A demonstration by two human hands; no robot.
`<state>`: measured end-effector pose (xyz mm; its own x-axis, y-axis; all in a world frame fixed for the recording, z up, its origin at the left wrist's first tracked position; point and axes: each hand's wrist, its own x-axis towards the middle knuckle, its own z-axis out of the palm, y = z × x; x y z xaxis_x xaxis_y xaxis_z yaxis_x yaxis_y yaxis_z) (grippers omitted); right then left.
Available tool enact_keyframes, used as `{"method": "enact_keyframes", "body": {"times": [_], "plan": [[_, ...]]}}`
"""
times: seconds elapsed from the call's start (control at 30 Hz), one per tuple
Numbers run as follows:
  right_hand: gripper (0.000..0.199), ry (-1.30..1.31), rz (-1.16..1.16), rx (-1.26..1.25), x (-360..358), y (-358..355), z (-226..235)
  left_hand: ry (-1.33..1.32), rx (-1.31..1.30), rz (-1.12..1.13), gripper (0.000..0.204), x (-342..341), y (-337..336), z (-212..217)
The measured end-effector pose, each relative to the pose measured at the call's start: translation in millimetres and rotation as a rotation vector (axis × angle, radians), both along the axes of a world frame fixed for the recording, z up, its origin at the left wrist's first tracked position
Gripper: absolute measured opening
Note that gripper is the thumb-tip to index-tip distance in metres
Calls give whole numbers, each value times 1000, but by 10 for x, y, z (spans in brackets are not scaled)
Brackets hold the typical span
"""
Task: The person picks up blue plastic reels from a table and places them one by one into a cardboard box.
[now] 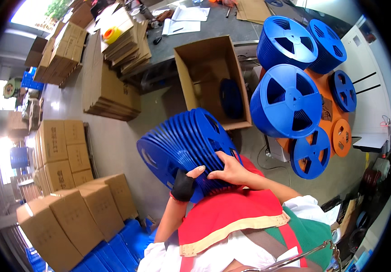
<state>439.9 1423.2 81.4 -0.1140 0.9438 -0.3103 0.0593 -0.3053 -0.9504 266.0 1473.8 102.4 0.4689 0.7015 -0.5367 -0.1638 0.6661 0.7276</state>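
Concrete floor (pixel 114 145) spreads below us; our left hand (pixel 187 181) and right hand (pixel 230 171), fingers curled, grip fanned blue reels (pixel 182 140); open carton (pixel 211 77) at twelve o'clock

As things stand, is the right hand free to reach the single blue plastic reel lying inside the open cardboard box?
Probably not right away. The right hand is pressed against the fanned stack of blue plastic reels, which the left hand also supports. The open cardboard box holding the single blue reel is unobstructed beyond the stack.

open brown carton (pixel 213 77) ahead, sealed cartons (pixel 75 213) left
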Motion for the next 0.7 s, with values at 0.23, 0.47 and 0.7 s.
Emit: {"method": "enact_keyframes", "body": {"times": [0.23,0.47,0.7], "plan": [[45,750,-404,-178,960,874,-564,-65,-94,-299,40,1000,1476,-131],[51,842,-590,-121,1353,1449,-1308,3,-227,-478,37,1672,2454,-860],[61,804,-672,-118,1582,1615,-1866,36,-304,-660,44,1969,2801,-1510]]}}
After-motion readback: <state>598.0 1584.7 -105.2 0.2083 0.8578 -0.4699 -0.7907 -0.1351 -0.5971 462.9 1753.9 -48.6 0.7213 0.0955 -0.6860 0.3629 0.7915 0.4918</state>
